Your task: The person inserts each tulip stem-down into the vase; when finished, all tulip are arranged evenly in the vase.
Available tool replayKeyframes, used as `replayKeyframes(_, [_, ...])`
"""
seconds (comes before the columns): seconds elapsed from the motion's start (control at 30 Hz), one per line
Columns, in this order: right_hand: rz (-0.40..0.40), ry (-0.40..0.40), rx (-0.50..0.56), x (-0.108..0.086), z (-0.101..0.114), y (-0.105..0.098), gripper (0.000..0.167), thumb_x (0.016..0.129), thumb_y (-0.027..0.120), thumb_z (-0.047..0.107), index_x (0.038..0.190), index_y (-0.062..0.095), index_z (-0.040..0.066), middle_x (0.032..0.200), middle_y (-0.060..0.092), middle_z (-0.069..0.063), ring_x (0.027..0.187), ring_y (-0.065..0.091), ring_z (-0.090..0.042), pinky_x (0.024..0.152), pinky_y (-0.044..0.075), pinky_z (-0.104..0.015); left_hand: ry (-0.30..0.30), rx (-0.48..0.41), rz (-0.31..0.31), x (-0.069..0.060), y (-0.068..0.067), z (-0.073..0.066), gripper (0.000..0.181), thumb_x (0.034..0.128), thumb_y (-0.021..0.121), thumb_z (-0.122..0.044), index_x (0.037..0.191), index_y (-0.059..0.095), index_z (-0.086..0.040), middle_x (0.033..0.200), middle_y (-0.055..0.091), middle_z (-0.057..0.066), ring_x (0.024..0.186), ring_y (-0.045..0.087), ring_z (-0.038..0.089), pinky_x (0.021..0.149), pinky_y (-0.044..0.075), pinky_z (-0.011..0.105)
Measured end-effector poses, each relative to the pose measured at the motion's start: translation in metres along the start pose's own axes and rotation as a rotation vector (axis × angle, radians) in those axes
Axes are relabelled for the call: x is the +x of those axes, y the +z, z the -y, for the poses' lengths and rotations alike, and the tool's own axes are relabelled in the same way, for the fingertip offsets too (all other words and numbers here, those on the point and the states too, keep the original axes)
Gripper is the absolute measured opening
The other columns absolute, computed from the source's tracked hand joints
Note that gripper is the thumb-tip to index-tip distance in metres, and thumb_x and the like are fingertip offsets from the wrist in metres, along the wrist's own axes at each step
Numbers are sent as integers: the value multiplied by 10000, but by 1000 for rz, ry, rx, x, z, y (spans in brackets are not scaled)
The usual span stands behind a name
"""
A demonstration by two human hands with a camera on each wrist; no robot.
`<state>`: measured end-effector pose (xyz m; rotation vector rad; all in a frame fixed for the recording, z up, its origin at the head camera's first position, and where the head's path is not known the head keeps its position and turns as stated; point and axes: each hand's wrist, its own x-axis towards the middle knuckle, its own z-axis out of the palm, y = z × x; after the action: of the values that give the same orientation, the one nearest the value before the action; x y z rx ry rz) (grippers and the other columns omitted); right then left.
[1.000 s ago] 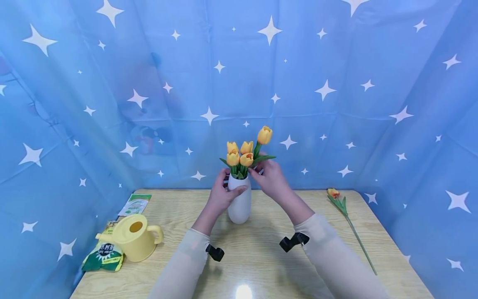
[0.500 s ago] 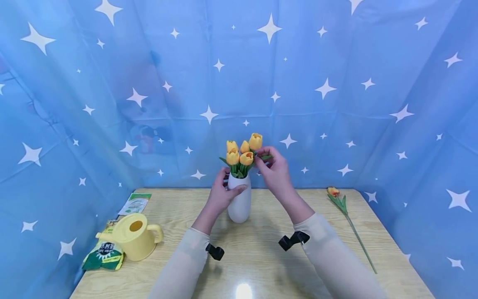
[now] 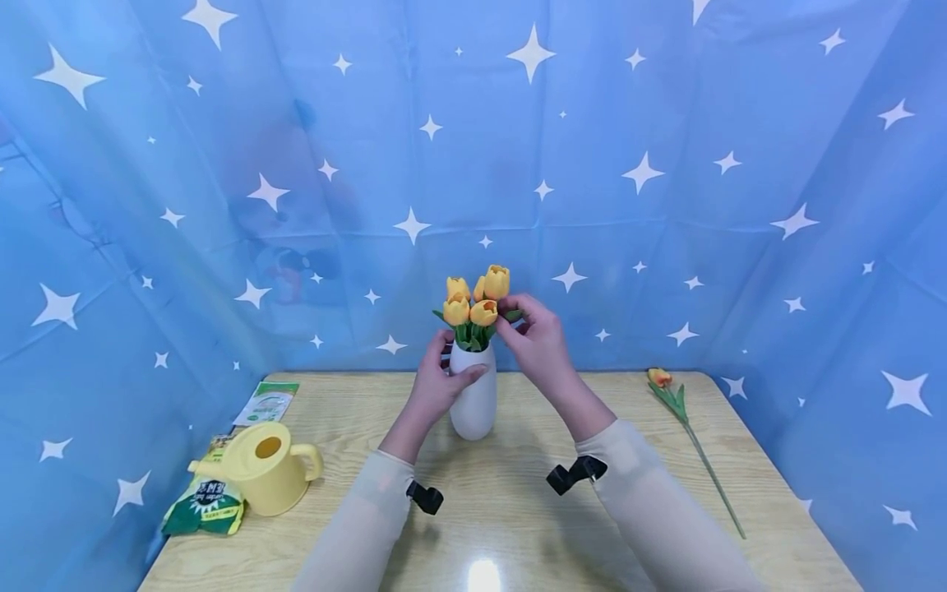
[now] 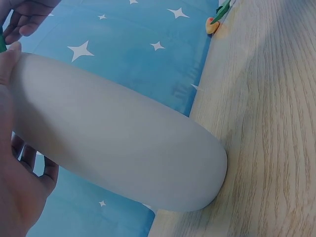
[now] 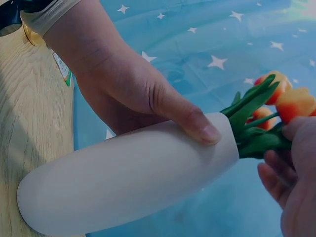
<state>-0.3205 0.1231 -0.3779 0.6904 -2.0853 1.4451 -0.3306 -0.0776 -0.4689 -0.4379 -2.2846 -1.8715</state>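
Note:
A white vase stands upright on the table, holding several yellow-orange tulips. My left hand grips the vase just below its rim, and the thumb lies across the near side in the right wrist view. At the right of the bunch, my right hand pinches the stem and leaf of a tulip just under its bloom. Green leaves fill the vase mouth. The stem ends inside the vase are hidden.
One orange-yellow tulip lies on the right of the wooden table. On the left are a yellow watering can, a green and yellow bag partly behind it, and a flat packet. A blue starred curtain surrounds the table.
The tulip in my right hand has come down and left, close against the other blooms. My right fingers shifted up on it. The left hand keeps its hold on the vase.

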Motion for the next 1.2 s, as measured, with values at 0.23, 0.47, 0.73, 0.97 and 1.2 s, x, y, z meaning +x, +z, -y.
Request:
replayKeyframes(0.23, [-9, 41, 4, 1, -2, 2, 61, 1037, 743, 29, 1091, 762, 50, 1073, 742, -84, 870, 673, -221, 701, 556, -292, 5, 6, 1, 0, -1, 0, 717, 921, 913, -462, 1460, 532, -182, 1390, 602, 95, 1220, 632, 338, 1013, 559, 593])
replayKeyframes(0.47, [7, 84, 9, 0, -5, 1, 75, 1049, 759, 63, 1122, 780, 60, 1067, 753, -91, 857, 670, -235, 707, 557, -333, 5, -7, 1, 0, 0, 0, 701, 927, 913, -439, 1459, 535, -185, 1394, 602, 97, 1220, 631, 337, 1020, 551, 597])
replayKeyframes(0.73, [39, 109, -27, -4, -9, 5, 51, 1059, 757, 89, 1108, 764, 77, 1033, 747, -70, 839, 672, -246, 708, 566, -346, 9, 3, -1, -1, 0, 0, 703, 928, 913, -439, 1461, 527, -193, 1398, 602, 95, 1228, 634, 344, 1019, 551, 608])
replayKeyframes(0.97, [44, 90, -40, -10, -13, 11, 48, 1058, 764, 93, 1105, 766, 87, 1022, 744, -64, 834, 673, -239, 699, 566, -356, 11, 6, 1, 0, 0, 1, 695, 935, 910, -432, 1467, 529, -196, 1412, 601, 95, 1251, 627, 342, 1034, 545, 609])
replayKeyframes(1.2, [43, 59, -67, -14, -18, 14, 60, 1069, 760, 131, 1119, 768, 99, 1051, 718, -39, 835, 656, -203, 681, 560, -313, 10, 6, -3, -2, -1, -1, 691, 936, 909, -432, 1463, 530, -195, 1393, 604, 98, 1232, 627, 344, 1025, 546, 601])
